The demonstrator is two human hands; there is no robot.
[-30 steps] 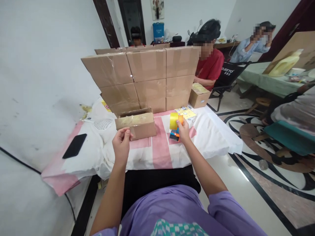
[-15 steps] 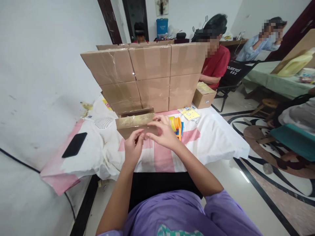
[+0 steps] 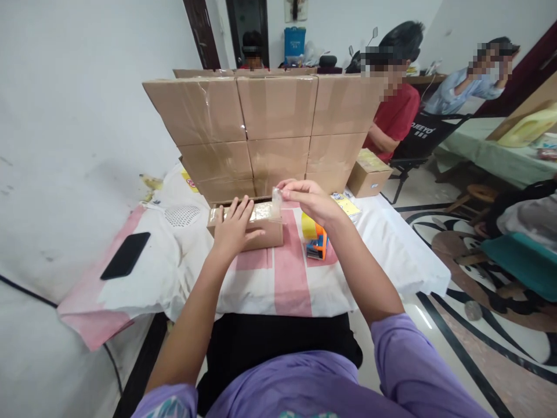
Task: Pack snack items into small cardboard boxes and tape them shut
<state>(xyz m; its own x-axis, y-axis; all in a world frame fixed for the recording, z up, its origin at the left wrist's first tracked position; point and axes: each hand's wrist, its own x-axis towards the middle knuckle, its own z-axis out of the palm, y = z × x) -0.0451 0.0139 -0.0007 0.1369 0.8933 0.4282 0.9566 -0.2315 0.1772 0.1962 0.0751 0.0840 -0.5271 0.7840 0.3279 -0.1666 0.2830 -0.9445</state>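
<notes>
A small cardboard box [image 3: 265, 235] lies near the middle of the cloth-covered table. My left hand [image 3: 234, 225] rests flat on its top with the fingers spread. Off the box's right end, my right hand [image 3: 307, 197] pinches the end of a strip of clear packing tape [image 3: 277, 203]; the strip runs back onto the box's top. Just right of the box sits a tape dispenser [image 3: 321, 244], orange and blue, with a yellow roll in it. A yellow printed sheet [image 3: 347, 204] is partly hidden behind my right forearm.
Stacked cardboard boxes [image 3: 278, 110] form a wall behind the small box. Another box [image 3: 369, 173] stands at the table's right back corner, near a person in red [image 3: 398, 116]. A black phone [image 3: 126, 255] lies on the left of the white and pink tablecloth [image 3: 248, 290].
My left hand has gone from a pinch at the box's front to flat on its top. My right hand has moved right and up, holding the tape end.
</notes>
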